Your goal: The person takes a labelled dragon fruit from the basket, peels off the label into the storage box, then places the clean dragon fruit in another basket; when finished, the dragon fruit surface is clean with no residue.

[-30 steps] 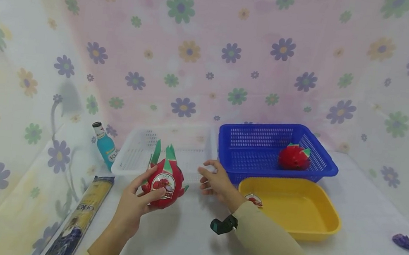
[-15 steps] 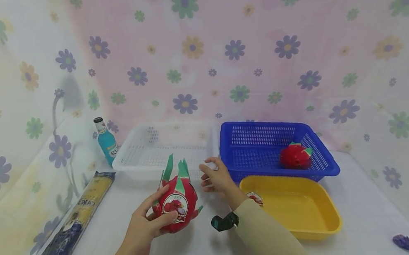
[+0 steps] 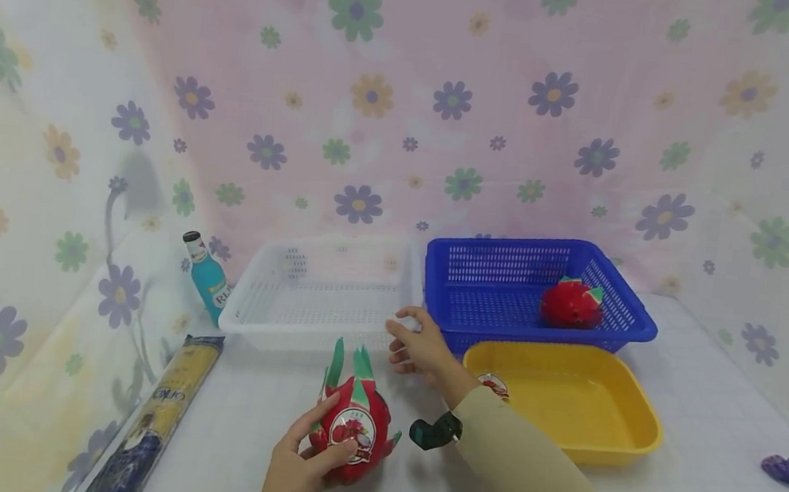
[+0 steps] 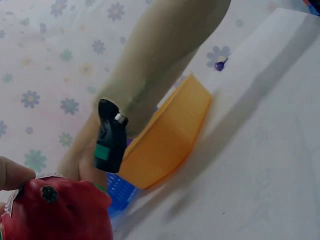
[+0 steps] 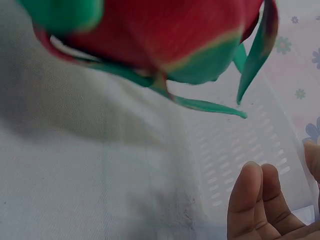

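Low over the table's front middle, a red dragon fruit (image 3: 380, 417) with green leaf tips and a round label is gripped by my left hand (image 3: 303, 461), thumb across the label. In the left wrist view the fruit's stem end (image 4: 60, 215) shows, and its leaves (image 5: 210, 60) hang across the top of the right wrist view. My right hand (image 3: 423, 349) holds nothing, its fingers loosely bent beside the near right corner of the white basket (image 3: 331, 303). Another dragon fruit (image 3: 571, 305) lies in the blue basket (image 3: 493, 268).
A yellow tub (image 3: 593, 419) stands before the blue basket, a round label (image 3: 493, 385) at its left end, partly behind my right sleeve. On the left are a blue bottle (image 3: 208, 283) and a long pasta packet (image 3: 155, 421). A purple lollipop (image 3: 782, 471) lies far right.
My left hand has brought the dragon fruit toward me and to the right, away from the white basket. My right hand stays nearly in place.
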Motion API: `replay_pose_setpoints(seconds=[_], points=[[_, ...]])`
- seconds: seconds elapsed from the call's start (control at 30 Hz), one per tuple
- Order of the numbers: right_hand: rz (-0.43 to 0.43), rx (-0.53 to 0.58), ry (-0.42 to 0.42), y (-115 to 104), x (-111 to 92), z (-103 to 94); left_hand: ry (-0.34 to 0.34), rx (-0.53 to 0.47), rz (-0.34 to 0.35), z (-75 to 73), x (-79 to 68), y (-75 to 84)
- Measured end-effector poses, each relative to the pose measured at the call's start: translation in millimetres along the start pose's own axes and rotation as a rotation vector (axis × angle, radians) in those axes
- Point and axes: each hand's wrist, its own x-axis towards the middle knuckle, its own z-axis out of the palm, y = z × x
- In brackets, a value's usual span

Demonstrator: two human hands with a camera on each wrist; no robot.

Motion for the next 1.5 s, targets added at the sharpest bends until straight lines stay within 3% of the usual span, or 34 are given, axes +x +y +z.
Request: replay_pose_setpoints(seconds=[0.23, 0.93, 1.27, 1.5], points=[[0.01, -0.004, 0.002, -0.4, -1.7, -0.3, 0.05, -0.014, -0.022, 8.8, 5.0, -5.7], [0.001, -0.055, -0.01, -0.4, -3.7, -1.3, 0.105, -0.009, -0.019, 34.9, 20.6, -10.1], [-0.016, -0.062, -0.012, 1.2, -3.9, -0.3, -0.029, 0.099, 0.055, 34.2, 19.8, -3.3], [-0.057, -0.035, -0.044, 3.7, -10.8, 2.3, -0.117, 0.116, 0.046, 23.8, 23.8, 0.0]])
